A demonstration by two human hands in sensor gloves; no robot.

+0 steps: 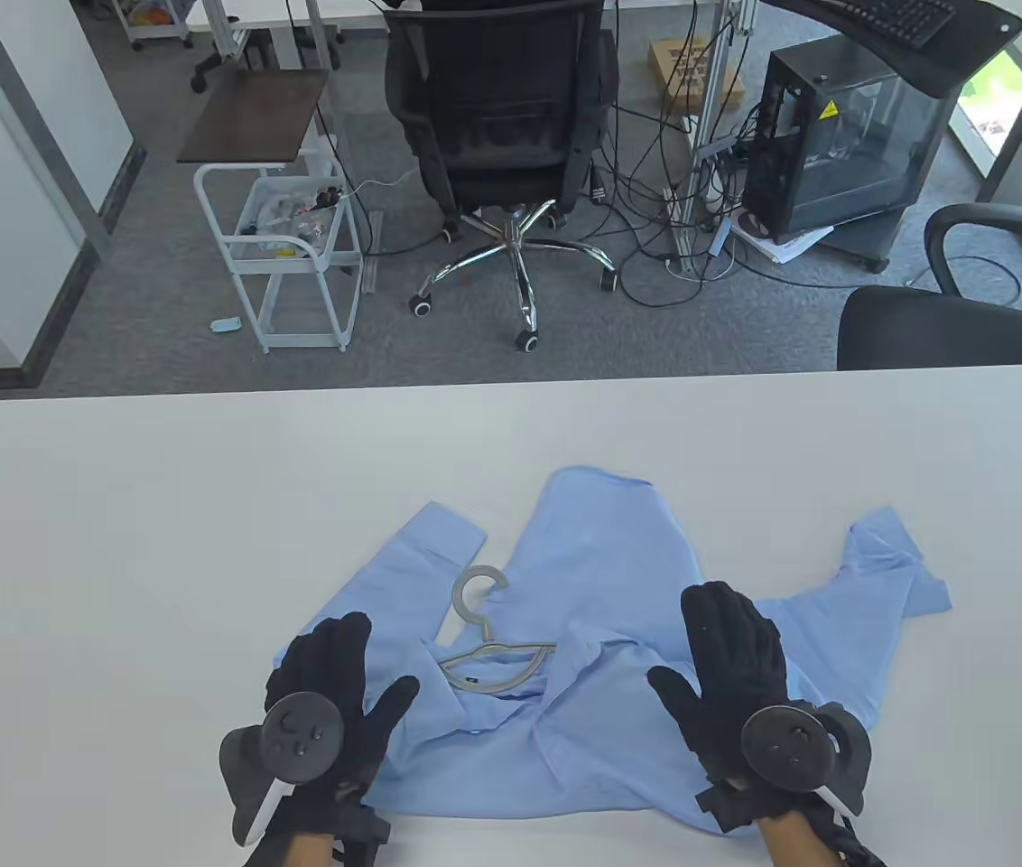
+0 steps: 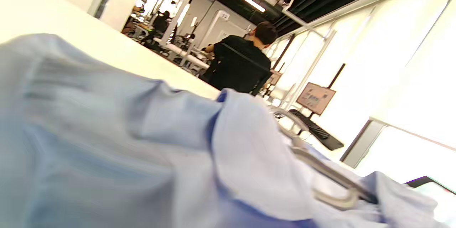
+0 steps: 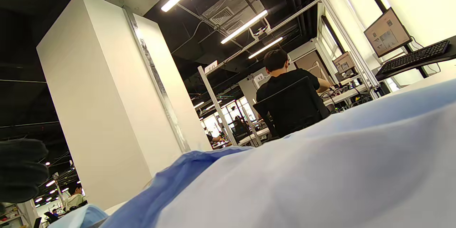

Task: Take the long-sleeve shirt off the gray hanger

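A light blue long-sleeve shirt [image 1: 601, 578] lies spread on the white table [image 1: 114, 542]. A gray hanger [image 1: 486, 646] sits in its collar, hook pointing away from me. My left hand [image 1: 330, 686] is open, fingers spread flat over the shirt's left shoulder, just left of the hanger. My right hand [image 1: 732, 664] is open, fingers spread over the shirt's right side. Neither hand holds anything. The left wrist view shows the shirt [image 2: 107, 142] close up with the hanger's arm [image 2: 331, 174] poking out. The right wrist view shows only shirt fabric [image 3: 320, 178].
Beyond the table's far edge stand a black office chair [image 1: 502, 135], a white cart [image 1: 294, 244], a computer tower [image 1: 845, 144] and a second chair [image 1: 953, 325] at the right.
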